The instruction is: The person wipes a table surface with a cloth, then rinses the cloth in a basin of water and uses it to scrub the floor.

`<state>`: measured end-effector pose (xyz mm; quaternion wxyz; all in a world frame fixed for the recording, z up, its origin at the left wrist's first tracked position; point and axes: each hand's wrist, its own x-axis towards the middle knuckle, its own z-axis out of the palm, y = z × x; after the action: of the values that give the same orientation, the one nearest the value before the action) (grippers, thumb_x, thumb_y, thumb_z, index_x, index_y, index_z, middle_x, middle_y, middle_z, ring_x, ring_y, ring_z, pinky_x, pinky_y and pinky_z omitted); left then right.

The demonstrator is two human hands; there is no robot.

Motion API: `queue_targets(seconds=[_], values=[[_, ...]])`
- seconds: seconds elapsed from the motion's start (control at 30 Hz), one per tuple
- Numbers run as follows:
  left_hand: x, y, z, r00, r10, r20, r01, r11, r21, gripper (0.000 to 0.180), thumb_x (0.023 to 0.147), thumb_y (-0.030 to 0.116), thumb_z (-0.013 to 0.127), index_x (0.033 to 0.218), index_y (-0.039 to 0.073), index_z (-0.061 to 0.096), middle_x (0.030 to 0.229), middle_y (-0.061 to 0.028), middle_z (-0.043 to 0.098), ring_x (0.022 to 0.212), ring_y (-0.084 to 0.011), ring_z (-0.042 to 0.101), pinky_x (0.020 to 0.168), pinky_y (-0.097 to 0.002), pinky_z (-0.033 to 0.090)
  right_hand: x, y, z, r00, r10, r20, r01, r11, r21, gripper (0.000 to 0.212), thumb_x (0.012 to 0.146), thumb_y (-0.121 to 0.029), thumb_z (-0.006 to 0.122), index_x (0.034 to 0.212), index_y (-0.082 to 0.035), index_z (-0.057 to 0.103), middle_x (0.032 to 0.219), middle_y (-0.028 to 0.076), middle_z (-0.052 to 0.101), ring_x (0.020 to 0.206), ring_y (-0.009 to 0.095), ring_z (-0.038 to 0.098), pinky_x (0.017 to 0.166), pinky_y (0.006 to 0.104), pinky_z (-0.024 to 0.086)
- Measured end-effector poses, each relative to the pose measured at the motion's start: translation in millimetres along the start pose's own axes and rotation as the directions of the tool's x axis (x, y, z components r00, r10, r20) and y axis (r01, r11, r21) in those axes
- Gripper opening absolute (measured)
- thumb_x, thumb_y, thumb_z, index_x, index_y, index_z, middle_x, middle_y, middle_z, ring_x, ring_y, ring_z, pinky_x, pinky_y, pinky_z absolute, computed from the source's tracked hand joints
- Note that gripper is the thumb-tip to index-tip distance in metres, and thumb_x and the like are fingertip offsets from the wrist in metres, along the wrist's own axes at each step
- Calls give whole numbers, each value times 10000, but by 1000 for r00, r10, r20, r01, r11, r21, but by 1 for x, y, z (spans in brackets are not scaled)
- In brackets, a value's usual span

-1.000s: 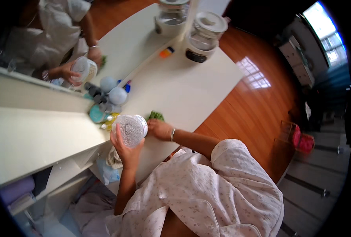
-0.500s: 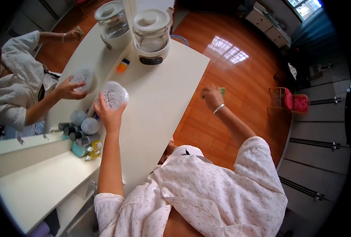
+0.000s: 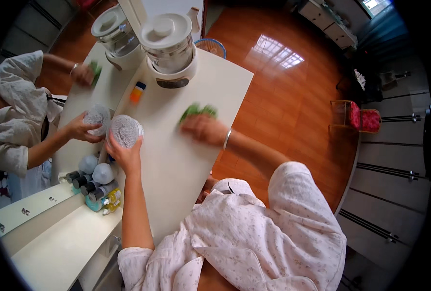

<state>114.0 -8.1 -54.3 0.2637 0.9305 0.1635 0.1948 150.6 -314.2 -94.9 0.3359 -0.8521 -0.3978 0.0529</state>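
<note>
My left hand (image 3: 127, 157) is closed around a round, whitish, bumpy-surfaced container (image 3: 126, 131), keeping it near the mirror side of the white dressing table (image 3: 164, 179). Whether the container is lifted or rests on the table, I cannot tell. Over the right part of the tabletop, my right hand (image 3: 206, 130) grips a green cloth (image 3: 196, 111); both are smeared by motion. A silver bangle circles that wrist. Beyond the container lies a small orange bottle with a dark cap (image 3: 137, 92).
A glass electric kettle (image 3: 169, 48) with a white lid and base stands at the far end. Several bottles (image 3: 103, 189) cluster at the left beside the mirror (image 3: 70, 109), which reflects my arms. A red-cushioned chair (image 3: 358, 119) stands on the wooden floor at right.
My right hand has swung left with the green cloth, from over the floor to over the tabletop. The left hand and container appear slightly lower and farther left as the view shifts.
</note>
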Motion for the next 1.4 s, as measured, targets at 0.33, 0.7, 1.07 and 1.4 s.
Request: queue_targets(seconds=[0.33,0.7,1.07,1.4], values=[[-1,-1,-1,1000,-2,-18,1,999,-55,1065,565,283,877,1421,114,267,1415,-235,261,1311,-417,272,1058,-506,302,-31,126,-88,778,403,-482,-567,782,-260,414,864,-115,519,1276,-149,539,1338,42,514,1196,284,480,977,416,404],[-111,-5,-65,994,87,61,-69,965,-255,644,813,88,663,1365,6,340,1392,-214,350,1277,-377,375,1058,-438,334,-60,-94,70,927,-286,244,319,941,-112,449,806,-101,537,1243,-196,576,1364,-20,497,1167,222,513,968,385,420],[-300,-55,-180,957,-174,234,220,957,-188,272,824,20,595,1096,25,596,1156,-147,572,1074,-321,563,925,-383,446,45,-144,140,969,-241,53,246,961,-128,381,905,-113,436,1275,-61,513,1413,112,419,1287,287,393,1100,383,303],[-353,-85,-215,952,-266,150,287,948,-137,431,827,15,593,1250,73,534,1337,-162,424,1163,-334,490,944,-399,439,6,-242,229,850,-518,97,521,853,-11,380,833,-89,502,1204,-43,571,1287,100,518,1219,275,455,1066,364,364]])
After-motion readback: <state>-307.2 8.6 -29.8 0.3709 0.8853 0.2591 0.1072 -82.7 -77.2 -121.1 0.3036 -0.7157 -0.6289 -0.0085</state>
